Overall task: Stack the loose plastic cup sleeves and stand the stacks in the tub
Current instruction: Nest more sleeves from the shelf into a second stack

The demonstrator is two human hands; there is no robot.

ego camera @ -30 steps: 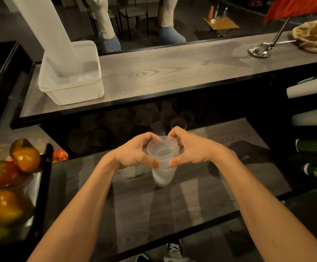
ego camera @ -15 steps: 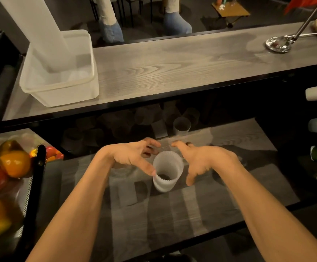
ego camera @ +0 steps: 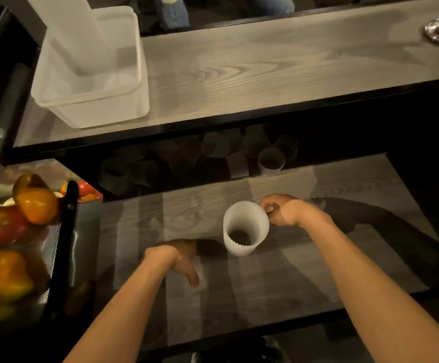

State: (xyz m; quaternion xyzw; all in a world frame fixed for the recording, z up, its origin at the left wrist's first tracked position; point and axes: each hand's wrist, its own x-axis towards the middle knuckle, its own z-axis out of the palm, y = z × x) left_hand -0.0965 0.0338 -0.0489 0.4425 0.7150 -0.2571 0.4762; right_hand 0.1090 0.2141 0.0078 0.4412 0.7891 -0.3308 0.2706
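A: Where is the stack of cup sleeves [ego camera: 245, 229]?
B: It stands up on the lower shelf [ego camera: 317, 271], near the middle. It is white with little ribs, and you can look down into it.
A: What does the right hand [ego camera: 289, 211] do?
B: Its fingers [ego camera: 267, 206] are curled at the rim on the right side and pinch it.
A: And the left hand [ego camera: 177, 259]?
B: It is low on the shelf, left of the stack and apart from it. Its fingers point down at something pale and blurry. I cannot tell if they hold it.
A: Where is the tub [ego camera: 95, 106]?
B: Up on the tabletop [ego camera: 265, 69], far left. A tall white stack [ego camera: 74, 30] stands in it.
A: More sleeves?
B: Yes, loose sleeves [ego camera: 270, 162] sit in the dark under the tabletop. Fruit [ego camera: 37, 205] is on the left.
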